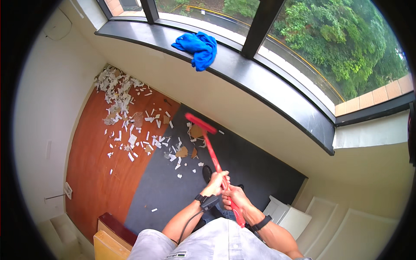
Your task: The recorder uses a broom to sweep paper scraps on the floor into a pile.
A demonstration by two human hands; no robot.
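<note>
A red broom [210,149] slants down and away from me, its head [201,123] low over the dark grey floor near the window wall. My left hand [216,183] wraps round the middle of its handle. Closer to my body, my right hand [236,198] is closed round the same handle, whose end reaches my shirt. Torn brown pieces [196,131] lie right by the broom head. Scraps of white paper [132,138] are scattered to its left, across the seam onto the reddish wood floor [93,173].
A dense heap of paper scraps [115,84] fills the far left corner. On the dark windowsill [147,37] lies a crumpled blue cloth [198,48]. White box-like furniture [288,216] stands at my right, and a wooden piece with a dark red edge [113,234] at the lower left.
</note>
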